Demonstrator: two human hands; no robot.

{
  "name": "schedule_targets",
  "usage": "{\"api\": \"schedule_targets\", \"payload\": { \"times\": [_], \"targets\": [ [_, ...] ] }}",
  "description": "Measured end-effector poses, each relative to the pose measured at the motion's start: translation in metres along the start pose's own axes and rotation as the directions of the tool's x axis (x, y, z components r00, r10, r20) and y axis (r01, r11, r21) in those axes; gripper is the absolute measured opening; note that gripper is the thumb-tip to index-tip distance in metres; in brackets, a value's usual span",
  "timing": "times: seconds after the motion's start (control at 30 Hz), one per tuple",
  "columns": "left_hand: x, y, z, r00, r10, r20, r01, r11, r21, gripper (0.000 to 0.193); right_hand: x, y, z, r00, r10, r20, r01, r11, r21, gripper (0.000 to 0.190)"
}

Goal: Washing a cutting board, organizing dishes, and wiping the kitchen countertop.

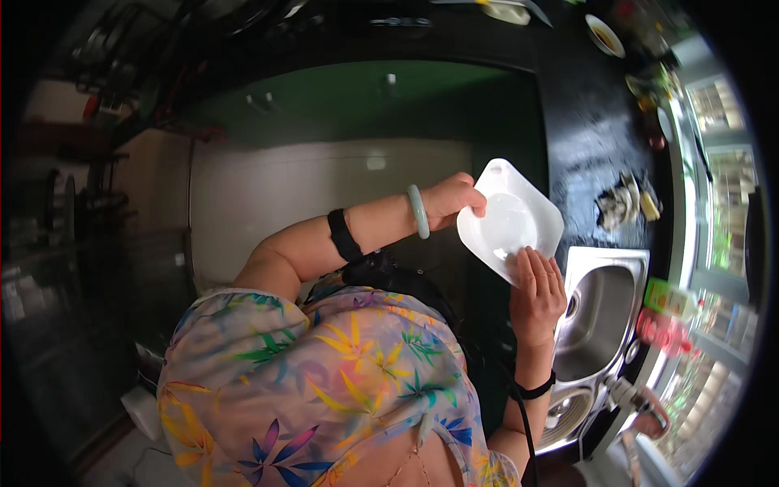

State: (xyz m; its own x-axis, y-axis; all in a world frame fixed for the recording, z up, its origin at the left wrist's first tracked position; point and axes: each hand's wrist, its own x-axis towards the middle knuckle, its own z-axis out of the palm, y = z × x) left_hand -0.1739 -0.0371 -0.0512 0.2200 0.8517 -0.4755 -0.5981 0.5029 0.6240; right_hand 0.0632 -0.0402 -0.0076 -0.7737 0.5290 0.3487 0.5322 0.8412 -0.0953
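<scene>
A white, squarish bowl (510,216) with rounded corners and a round hollow is held tilted in front of me, over the counter's front edge. My left hand (459,198) grips its left rim, thumb on the inner face and the other fingers mostly hidden. At the lower right side, the fingers of my right hand (538,292) lie over the rim onto the inner face; the thumb is hard to make out. Just right of this hand is a stainless steel sink (599,322). A pale green bangle (418,211) rings my left wrist.
A crumpled cloth (619,204) and a yellowish sponge (650,206) lie on the wet black countertop (584,131). Behind the sink stand a green-labelled bottle (669,298), a pink bottle (662,332) and a faucet (630,392). A basket (569,414) sits in the smaller basin.
</scene>
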Motion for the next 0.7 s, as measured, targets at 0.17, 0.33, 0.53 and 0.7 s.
{"api": "schedule_targets", "payload": {
  "times": [0.17,0.33,0.53,0.7],
  "targets": [
    [-0.042,0.023,-0.110,0.987,0.007,-0.158,-0.020,0.997,-0.080,0.037,0.101,-0.029,0.058,0.936,-0.347,0.053,0.318,0.903,0.289,0.025],
    [-0.067,0.045,-0.194,0.999,0.017,-0.047,-0.027,0.973,-0.228,0.058,0.163,-0.049,0.098,0.922,-0.383,0.054,0.329,0.849,0.413,0.030],
    [-0.055,0.040,-0.381,0.445,0.284,-0.849,-0.323,0.935,0.143,0.034,0.205,-0.037,0.124,0.937,-0.346,0.044,0.256,0.768,0.587,0.023],
    [-0.033,0.046,-0.486,0.126,0.428,-0.895,0.113,0.890,0.442,0.052,0.216,-0.022,0.139,0.947,-0.156,0.279,-0.117,0.642,0.758,0.018]
  ]
}}
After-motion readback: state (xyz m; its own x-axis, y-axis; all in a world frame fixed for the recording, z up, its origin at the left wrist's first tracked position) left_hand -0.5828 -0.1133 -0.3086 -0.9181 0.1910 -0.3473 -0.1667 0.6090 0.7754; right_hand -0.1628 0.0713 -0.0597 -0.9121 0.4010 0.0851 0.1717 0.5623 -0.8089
